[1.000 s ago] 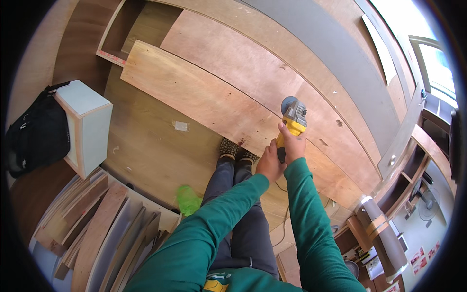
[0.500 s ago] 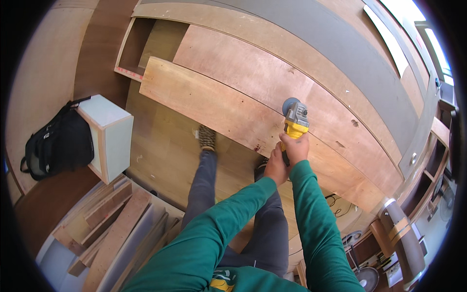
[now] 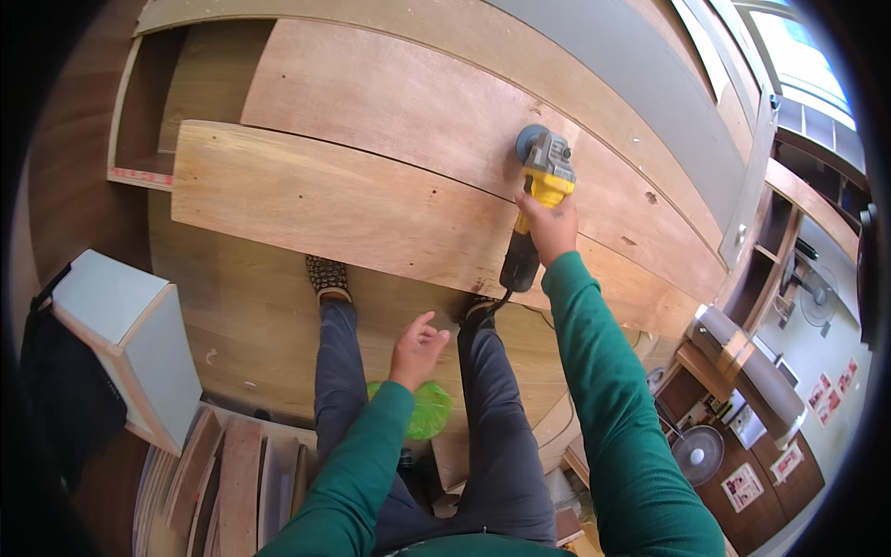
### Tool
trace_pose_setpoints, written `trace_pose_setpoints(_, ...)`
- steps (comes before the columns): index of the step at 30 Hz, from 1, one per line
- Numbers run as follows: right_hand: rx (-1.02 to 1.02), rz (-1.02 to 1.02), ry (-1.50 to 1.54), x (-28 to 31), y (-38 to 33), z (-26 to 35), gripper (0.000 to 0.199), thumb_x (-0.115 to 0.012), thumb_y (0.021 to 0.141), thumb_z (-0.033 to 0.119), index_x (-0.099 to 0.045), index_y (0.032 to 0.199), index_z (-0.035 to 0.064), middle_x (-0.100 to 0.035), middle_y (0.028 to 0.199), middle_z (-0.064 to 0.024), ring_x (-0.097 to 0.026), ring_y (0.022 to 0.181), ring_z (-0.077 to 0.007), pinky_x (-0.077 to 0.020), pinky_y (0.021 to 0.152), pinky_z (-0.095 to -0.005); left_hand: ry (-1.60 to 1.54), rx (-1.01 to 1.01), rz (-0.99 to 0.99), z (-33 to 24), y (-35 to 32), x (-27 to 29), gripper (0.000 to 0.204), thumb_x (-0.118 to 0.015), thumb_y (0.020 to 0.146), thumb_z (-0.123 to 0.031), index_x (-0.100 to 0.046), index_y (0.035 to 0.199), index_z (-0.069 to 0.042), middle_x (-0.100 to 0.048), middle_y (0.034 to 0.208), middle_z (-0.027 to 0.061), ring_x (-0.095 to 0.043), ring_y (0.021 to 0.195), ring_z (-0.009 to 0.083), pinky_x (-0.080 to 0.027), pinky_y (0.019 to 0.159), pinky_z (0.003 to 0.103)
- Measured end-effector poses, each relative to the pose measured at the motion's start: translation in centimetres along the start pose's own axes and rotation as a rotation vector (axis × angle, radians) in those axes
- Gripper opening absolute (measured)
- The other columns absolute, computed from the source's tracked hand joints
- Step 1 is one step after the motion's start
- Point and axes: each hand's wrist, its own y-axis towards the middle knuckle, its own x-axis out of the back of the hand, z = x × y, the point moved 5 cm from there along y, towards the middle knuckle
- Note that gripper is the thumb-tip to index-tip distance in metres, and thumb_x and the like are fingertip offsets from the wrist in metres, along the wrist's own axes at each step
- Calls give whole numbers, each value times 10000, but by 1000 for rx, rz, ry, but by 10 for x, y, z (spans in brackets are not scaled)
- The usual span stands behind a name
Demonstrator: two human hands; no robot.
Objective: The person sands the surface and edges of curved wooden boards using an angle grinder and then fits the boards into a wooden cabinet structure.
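My right hand [image 3: 554, 225] is wrapped round the yellow and grey body of an angle grinder [image 3: 548, 172]. The tool's blue-grey disc [image 3: 531, 142] lies at the upper plywood board [image 3: 390, 88]; whether it touches cannot be told. A black cord runs from the grinder's dark rear handle down past my right shoe. My left hand [image 3: 419, 353] hangs free above the floor, fingers apart and holding nothing. Between the hands and the far board lies a paler wooden plank [image 3: 316, 200] with small dark spots.
A bright green plastic bag [image 3: 429, 411] sits on the floor below my left hand. At left stand a pale box [image 3: 121, 325], a black backpack [image 3: 70, 399] and wood offcuts [image 3: 239, 473]. A fan [image 3: 698, 455] and a wrapped grey roll [image 3: 750, 376] are at right.
My left hand has let go of the grinder and dropped down and left. The right hand still holds the tool, now slightly higher and further left in view. The green bag has come into sight.
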Motion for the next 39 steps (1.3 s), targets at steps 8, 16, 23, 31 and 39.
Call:
trace_pose_setpoints(8,-12,-77,-218,-8,38,14,455,-837,805,186,-605,1147,-3,-700,1019,-93,-672,872,-183,-559,758,-357,-287,80,247,-27,14,-3,361,-678,997,-186,-647,1300,8,-639,815,5,-582,735,71,-485,680,237)
trace_pose_setpoints(16,-13,-91,-208,-13,49,10,485,-849,796,204,-596,1148,-14,-696,1027,-102,-670,869,-188,-558,756,-361,-300,76,245,-32,18,-4,359,-650,1012,-176,-631,1322,6,-617,797,-2,-573,722,68,-492,681,233)
trace_pose_setpoints(23,-48,-114,-219,-16,53,20,456,-856,792,202,-605,1110,-10,-695,1001,-95,-668,831,-189,-561,725,-357,-280,57,266,-34,20,-5,370,-633,1022,-182,-618,1357,-27,-603,847,-25,-575,749,53,-487,676,218)
trace_pose_setpoints(31,-48,-92,-195,-22,52,22,463,-857,785,189,-601,1121,-1,-693,997,-87,-667,826,-187,-559,735,-366,-323,65,261,-42,19,-5,379,-660,1012,-178,-618,1337,13,-622,803,-2,-583,736,73,-506,697,235)
trace_pose_setpoints(39,-95,-154,-259,-6,59,13,491,-860,781,173,-585,1152,5,-691,1005,-87,-667,839,-191,-557,734,-367,-345,68,271,-47,19,0,387,-654,1017,-189,-614,1341,17,-623,807,-1,-584,735,69,-505,690,232)
